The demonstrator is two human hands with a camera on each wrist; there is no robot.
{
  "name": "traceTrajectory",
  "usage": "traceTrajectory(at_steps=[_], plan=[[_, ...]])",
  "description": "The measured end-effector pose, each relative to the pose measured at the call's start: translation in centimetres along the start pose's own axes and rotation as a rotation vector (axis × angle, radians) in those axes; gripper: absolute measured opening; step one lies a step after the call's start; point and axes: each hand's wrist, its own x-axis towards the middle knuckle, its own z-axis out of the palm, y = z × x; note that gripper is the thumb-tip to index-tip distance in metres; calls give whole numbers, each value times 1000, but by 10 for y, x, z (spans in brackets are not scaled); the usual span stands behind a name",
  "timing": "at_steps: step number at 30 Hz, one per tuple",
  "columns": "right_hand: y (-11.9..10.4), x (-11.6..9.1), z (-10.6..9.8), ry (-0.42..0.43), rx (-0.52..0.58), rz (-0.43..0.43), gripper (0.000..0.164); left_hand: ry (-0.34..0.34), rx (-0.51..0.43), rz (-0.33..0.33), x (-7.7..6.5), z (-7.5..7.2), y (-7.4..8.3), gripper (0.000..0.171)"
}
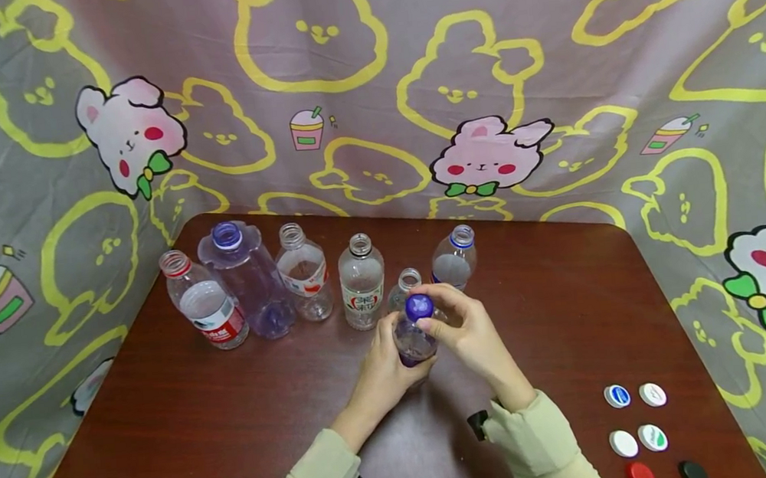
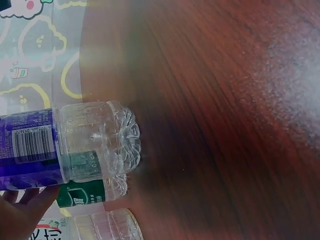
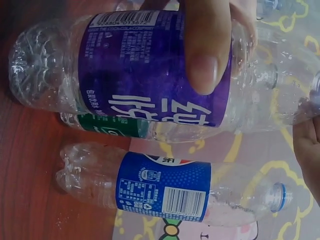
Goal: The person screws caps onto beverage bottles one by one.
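Observation:
My left hand (image 1: 383,368) grips a clear plastic bottle with a purple label (image 3: 150,65), its thumb across the label in the right wrist view. On the neck of that bottle sits a purple cap (image 1: 419,306), pinched by the thumb and fingers of my right hand (image 1: 479,341). The bottle stands roughly upright in the head view, its lower part hidden by the left hand. Right behind it is an uncapped bottle with a green label (image 2: 82,194), partly covered. A blue-labelled bottle (image 3: 162,187) without a cap stands behind the right hand.
Toward the back left stand more uncapped bottles: a red-labelled one (image 1: 213,317), a wide purple-tinted one (image 1: 249,283) and two clear ones. Several loose caps, including a red cap (image 1: 640,475) and a black cap (image 1: 692,472), lie at the front right. Patterned cloth (image 1: 363,33) surrounds the table.

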Motion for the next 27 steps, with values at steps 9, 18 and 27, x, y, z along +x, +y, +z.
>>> traceTrajectory(at_steps=[9, 18, 27], plan=[[1, -2, 1, 61, 22, 14, 40, -13, -20, -18, 1, -1, 1, 73], [3, -4, -1, 76, -9, 9, 38, 34, 44, 1, 0, 0, -1, 75], [5, -7, -2, 97, 24, -1, 39, 51, 30, -40, -4, 1, 0, 76]])
